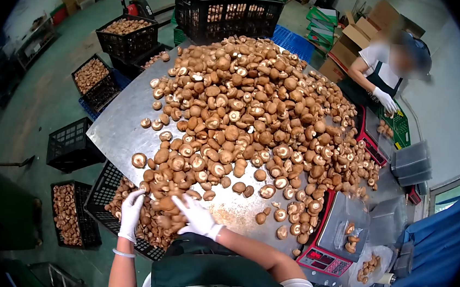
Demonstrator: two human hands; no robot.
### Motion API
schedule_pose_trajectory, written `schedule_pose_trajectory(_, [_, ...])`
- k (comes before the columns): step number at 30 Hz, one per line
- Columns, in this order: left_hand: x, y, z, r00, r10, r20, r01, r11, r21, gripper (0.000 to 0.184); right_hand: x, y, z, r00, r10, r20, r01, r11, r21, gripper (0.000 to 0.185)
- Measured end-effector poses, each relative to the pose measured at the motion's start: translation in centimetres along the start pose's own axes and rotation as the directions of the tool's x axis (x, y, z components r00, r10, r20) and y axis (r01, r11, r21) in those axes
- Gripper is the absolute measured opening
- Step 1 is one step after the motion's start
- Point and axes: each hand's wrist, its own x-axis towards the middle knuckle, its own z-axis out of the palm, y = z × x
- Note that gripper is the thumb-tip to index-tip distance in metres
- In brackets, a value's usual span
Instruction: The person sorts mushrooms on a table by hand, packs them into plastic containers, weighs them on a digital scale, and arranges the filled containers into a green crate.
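Observation:
A large heap of brown mushrooms [233, 105] covers much of the metal table [116, 128]. At the table's near left edge, a black crate [102, 192] holds more mushrooms. My left hand [131, 211], in a white glove, is over this crate with its fingers pointing up, beside the mushrooms. My right hand [197, 217], also gloved, has its fingers spread at the right side of the crate, touching mushrooms that are blurred by motion. Between my hands, several mushrooms lie at the table edge and over the crate.
A red scale [321, 255] with bagged mushrooms stands at the right. Across the table, a co-worker [381, 69] reaches to a green crate [401, 128]. Black crates stand on the floor at left, and a large black crate [189, 11] is behind the heap.

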Motion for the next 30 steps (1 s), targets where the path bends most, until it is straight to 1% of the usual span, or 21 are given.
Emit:
schedule_pose_trajectory(2, [2.1,-1.1,-1.2,0.994,0.047,-0.097,-0.046,0.999,0.013,0.024,2.1,-1.7,-0.1,0.986,-0.163,0.046,0.151,0.97,0.189,0.106])
schedule_pose_trajectory(4, [4.1,-0.9,-2.4,0.984,0.049,-0.169,-0.047,0.999,0.015,0.022,2.5,-1.7,1.0,0.949,-0.281,0.141,0.259,0.954,0.154,0.096])
schedule_pose_trajectory(6, [6.3,-0.9,-4.0,0.954,0.175,-0.243,-0.12,0.967,0.227,0.022,1.8,0.1,-0.9,0.905,-0.421,-0.061,0.426,0.894,0.137,0.091])
schedule_pose_trajectory(8, [8.9,-1.5,-5.7,0.942,0.194,-0.275,-0.119,0.956,0.269,0.024,0.2,5.1,-4.4,0.967,-0.204,-0.154,0.24,0.931,0.276,0.09])
schedule_pose_trajectory(10, [12.0,-2.1,-7.1,0.948,0.192,-0.252,-0.092,0.928,0.361,0.027,-2.5,8.2,-10.5,0.957,0.106,-0.269,-0.106,0.994,0.016,0.099])
schedule_pose_trajectory(11, [14.2,-3.3,-7.8,0.96,0.156,-0.233,-0.05,0.913,0.405,0.029,-3.5,8.9,-12.5,0.938,0.248,-0.241,-0.265,0.963,-0.043,0.106])
schedule_pose_trajectory(12, [14.8,-0.5,-7.0,0.975,0.112,-0.192,-0.02,0.905,0.425,0.029,-3.9,9.3,-13.4,0.894,0.388,-0.225,-0.418,0.903,-0.104,0.114])
schedule_pose_trajectory(14, [19.1,-1.7,-5.8,0.987,-0.133,-0.085,0.148,0.965,0.216,0.028,-2.7,11.0,-12.0,0.896,0.419,-0.146,-0.434,0.897,-0.085,0.119])
schedule_pose_trajectory(15, [20.4,-1.8,-4.5,0.987,-0.161,0.02,0.157,0.98,0.126,0.028,-2.1,11.5,-11.5,0.892,0.444,-0.079,-0.449,0.89,-0.072,0.125])
schedule_pose_trajectory(16, [21.8,-1.3,-2.7,0.976,-0.171,0.136,0.169,0.985,0.031,0.028,-1.3,10.7,-10.7,0.912,0.359,-0.196,-0.394,0.902,-0.178,0.127])
schedule_pose_trajectory(18, [23.6,0.8,0.4,0.935,-0.194,0.297,0.226,0.971,-0.077,0.027,0.8,12.4,-7.8,0.913,0.274,-0.301,-0.278,0.96,0.03,0.126])
schedule_pose_trajectory(20, [22.9,5.2,4.0,0.855,-0.048,0.516,-0.019,0.992,0.124,0.028,2.4,11.2,-6.5,0.929,0.285,-0.234,-0.276,0.958,0.071,0.123])
schedule_pose_trajectory(21, [23.3,4.8,5.2,0.834,-0.046,0.55,-0.094,0.97,0.222,0.029,3.4,10.4,-5.8,0.937,0.279,-0.21,-0.278,0.96,0.035,0.123])
schedule_pose_trajectory(22, [22.9,6.5,6.2,0.788,-0.161,0.594,-0.022,0.957,0.288,0.031,4.4,9.5,-5.2,0.945,0.27,-0.183,-0.274,0.962,0.004,0.122])
schedule_pose_trajectory(24, [23.8,5.2,6.5,0.688,-0.118,0.716,-0.128,0.951,0.281,0.035,5.8,7.6,-4.8,0.952,0.277,-0.127,-0.275,0.961,0.03,0.122])
schedule_pose_trajectory(25, [24.4,2.4,6.0,0.689,-0.024,0.724,-0.259,0.925,0.278,0.037,6.2,6.7,-4.5,0.959,0.25,-0.135,-0.244,0.968,0.061,0.121])
schedule_pose_trajectory(26, [23.9,2.4,5.7,0.632,-0.201,0.749,-0.141,0.92,0.365,0.039,7.0,6.3,-3.6,0.965,0.26,-0.041,-0.253,0.958,0.132,0.12])
schedule_pose_trajectory(27, [23.9,0.4,5.3,0.655,-0.237,0.718,-0.188,0.869,0.458,0.041,7.5,5.5,-2.4,0.984,0.154,-0.091,-0.139,0.978,0.154,0.121])
schedule_pose_trajectory(28, [20.6,5.2,5.4,0.557,-0.293,0.777,-0.097,0.906,0.412,0.04,8.0,5.3,-0.2,0.993,0.098,-0.065,-0.085,0.979,0.185,0.12])
schedule_pose_trajectory(29, [19.9,3.3,4.6,0.574,-0.267,0.774,-0.194,0.874,0.445,0.035,8.4,2.9,1.6,0.996,0.039,-0.08,-0.016,0.963,0.269,0.118])
schedule_pose_trajectory(30, [18.9,3.1,3.7,0.529,-0.198,0.825,-0.208,0.913,0.352,0.03,8.3,0.9,0.8,0.989,0.107,0.102,-0.132,0.95,0.285,0.117])
